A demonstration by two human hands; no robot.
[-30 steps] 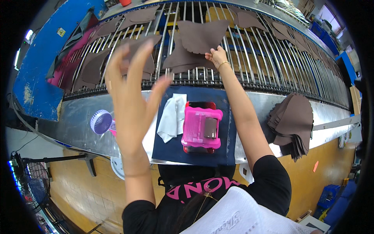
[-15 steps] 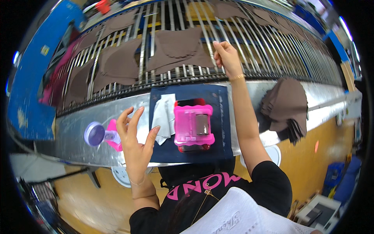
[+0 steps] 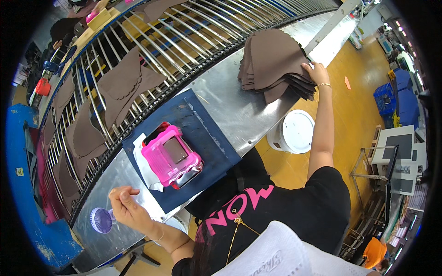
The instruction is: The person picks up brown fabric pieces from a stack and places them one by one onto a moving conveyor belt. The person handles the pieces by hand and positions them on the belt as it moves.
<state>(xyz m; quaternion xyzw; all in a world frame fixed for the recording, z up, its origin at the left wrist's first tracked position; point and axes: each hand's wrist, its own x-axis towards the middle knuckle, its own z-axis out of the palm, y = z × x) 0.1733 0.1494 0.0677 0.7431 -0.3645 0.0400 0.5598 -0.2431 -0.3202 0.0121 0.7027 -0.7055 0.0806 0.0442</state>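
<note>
Bright, even overhead light, sharp centre, strong fisheye bending, black rim.

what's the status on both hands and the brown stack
Right hand on the brown stack, fingers on its top piece. Left hand loosely curled over the metal bench, empty, beside the purple fan. Nothing blocking the stack.

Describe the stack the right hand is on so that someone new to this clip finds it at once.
Start at the long steel table that runs beside the roller conveyor. At its far right end lies a stack of brown cut pieces, with the right hand resting on its edge. Unlike the single brown pieces spread on the rollers, this is a thick fanned pile sitting on bare steel.
</note>
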